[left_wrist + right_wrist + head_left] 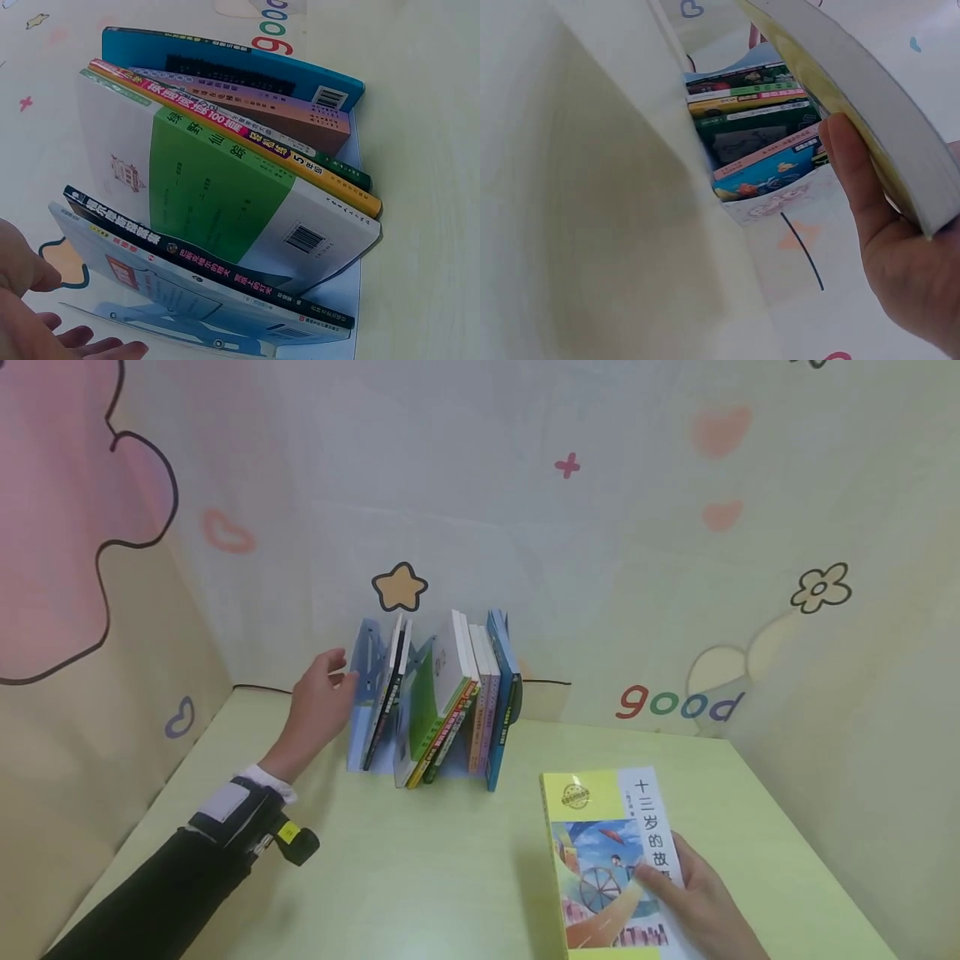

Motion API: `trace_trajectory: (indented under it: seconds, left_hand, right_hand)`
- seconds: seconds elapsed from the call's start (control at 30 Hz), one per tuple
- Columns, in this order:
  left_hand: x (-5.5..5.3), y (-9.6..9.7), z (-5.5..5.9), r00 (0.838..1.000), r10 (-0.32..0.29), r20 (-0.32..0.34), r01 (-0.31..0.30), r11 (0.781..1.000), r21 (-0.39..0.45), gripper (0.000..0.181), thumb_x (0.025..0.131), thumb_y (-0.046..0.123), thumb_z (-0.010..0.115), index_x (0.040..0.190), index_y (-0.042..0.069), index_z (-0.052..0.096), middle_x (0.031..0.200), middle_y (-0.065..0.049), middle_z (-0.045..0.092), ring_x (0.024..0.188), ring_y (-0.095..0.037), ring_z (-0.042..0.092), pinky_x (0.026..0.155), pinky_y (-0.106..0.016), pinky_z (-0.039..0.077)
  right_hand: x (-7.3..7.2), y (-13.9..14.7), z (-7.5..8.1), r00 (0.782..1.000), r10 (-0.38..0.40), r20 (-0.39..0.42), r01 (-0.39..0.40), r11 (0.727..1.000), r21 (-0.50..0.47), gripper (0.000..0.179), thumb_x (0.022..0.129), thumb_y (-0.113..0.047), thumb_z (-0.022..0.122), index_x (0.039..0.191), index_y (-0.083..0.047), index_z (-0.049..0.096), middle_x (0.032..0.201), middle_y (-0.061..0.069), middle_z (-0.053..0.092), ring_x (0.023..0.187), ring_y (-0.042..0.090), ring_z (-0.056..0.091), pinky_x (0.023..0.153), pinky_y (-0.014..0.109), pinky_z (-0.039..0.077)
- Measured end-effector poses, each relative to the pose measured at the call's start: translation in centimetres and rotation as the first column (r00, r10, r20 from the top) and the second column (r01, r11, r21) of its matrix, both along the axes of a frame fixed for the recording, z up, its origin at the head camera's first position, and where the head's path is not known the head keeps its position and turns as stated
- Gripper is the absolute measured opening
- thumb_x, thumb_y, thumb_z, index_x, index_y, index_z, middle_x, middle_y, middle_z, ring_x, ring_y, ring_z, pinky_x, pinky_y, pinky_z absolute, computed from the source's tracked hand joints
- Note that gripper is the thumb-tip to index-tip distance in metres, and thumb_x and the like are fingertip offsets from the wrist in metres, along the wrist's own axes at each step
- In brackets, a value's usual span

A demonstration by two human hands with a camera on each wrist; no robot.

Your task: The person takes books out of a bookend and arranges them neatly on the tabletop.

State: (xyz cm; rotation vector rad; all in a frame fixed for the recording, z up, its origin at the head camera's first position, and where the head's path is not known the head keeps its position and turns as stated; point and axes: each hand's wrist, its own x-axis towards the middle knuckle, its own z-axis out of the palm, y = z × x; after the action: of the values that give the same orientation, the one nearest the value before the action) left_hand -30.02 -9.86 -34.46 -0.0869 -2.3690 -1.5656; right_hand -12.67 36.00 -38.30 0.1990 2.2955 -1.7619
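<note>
The right hand (697,893) grips a book (588,860) above the near right of the table (420,868), thumb across the front, fingers behind, probably to keep it from tipping. Its cover is yellow and white, with a colourful spoked-wheel picture. Farther off, the left hand (318,702), fingers relaxed and holding nothing, is beside the blue rack (359,727); touch is unclear. The racked books (425,693) lean, likely because gaps leave them unsupported.
</note>
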Motion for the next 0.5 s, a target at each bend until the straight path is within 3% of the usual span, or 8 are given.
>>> trace_trajectory:
  seconds: [0.27,0.5]
  left_hand:
    - [-0.9,0.3,-0.3,0.999,-0.008,0.031,0.009,1.0,-0.03,0.056,0.109,0.018,0.046,0.157,-0.005,0.03,0.156,-0.028,0.041,0.14,-0.043,0.047,0.111,-0.055,0.042]
    - [-1.2,0.6,-0.4,1.0,-0.03,0.002,0.03,0.998,-0.049,0.055,0.108,0.014,0.046,0.157,-0.006,0.03,0.154,-0.03,0.043,0.136,-0.045,0.05,0.108,-0.056,0.046]
  right_hand:
    - [0.1,-0.2,-2.1,0.995,0.102,0.002,-0.102,0.991,-0.082,0.082,0.108,-0.023,0.055,0.162,0.0,-0.001,0.116,0.016,0.069,0.094,0.041,0.073,0.078,0.056,0.06]
    - [0.2,-0.8,-4.0,0.983,0.178,-0.042,-0.181,0.98,-0.079,0.08,0.106,-0.018,0.058,0.157,0.01,0.004,0.109,0.014,0.068,0.087,0.03,0.071,0.075,0.046,0.062]
